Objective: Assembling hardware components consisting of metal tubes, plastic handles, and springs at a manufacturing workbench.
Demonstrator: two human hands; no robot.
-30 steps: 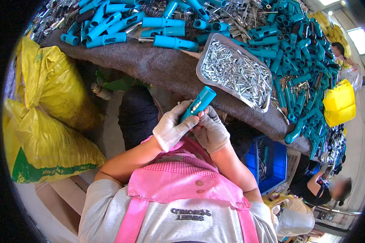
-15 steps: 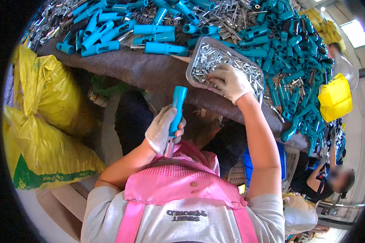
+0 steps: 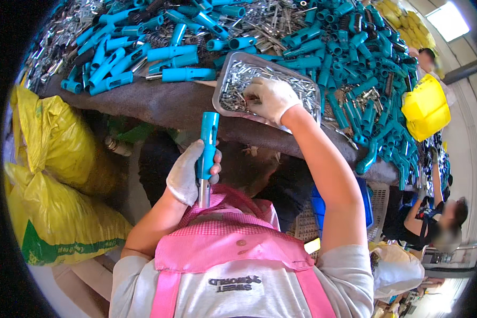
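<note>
My left hand (image 3: 184, 172), in a white glove with bare fingertips, is wrapped round a teal slotted plastic tube (image 3: 209, 132). The tube stands nearly upright in front of my chest, and a shiny metal sleeve (image 3: 204, 195) sticks out of its lower end. My right hand (image 3: 273, 100), gloved too, reaches into a clear plastic bin (image 3: 217, 94) at the table's near edge. Small silver metal pins (image 3: 241, 74) fill that bin. The right fingers are curled together among the pins, and whatever they pinch is hidden.
Teal plastic tubes (image 3: 172, 52) and handles (image 3: 371, 106) lie heaped across the brown-covered table (image 3: 153, 100), with metal parts behind. Yellow sacks (image 3: 63, 206) stand on the left. On the right are a yellow container (image 3: 426, 108), a blue crate (image 3: 317, 206) and another person (image 3: 426, 220).
The teal tube has turned in my left hand, so its slot now shows. My right fingers have curled in tighter among the pins. The whole view has shifted slightly.
</note>
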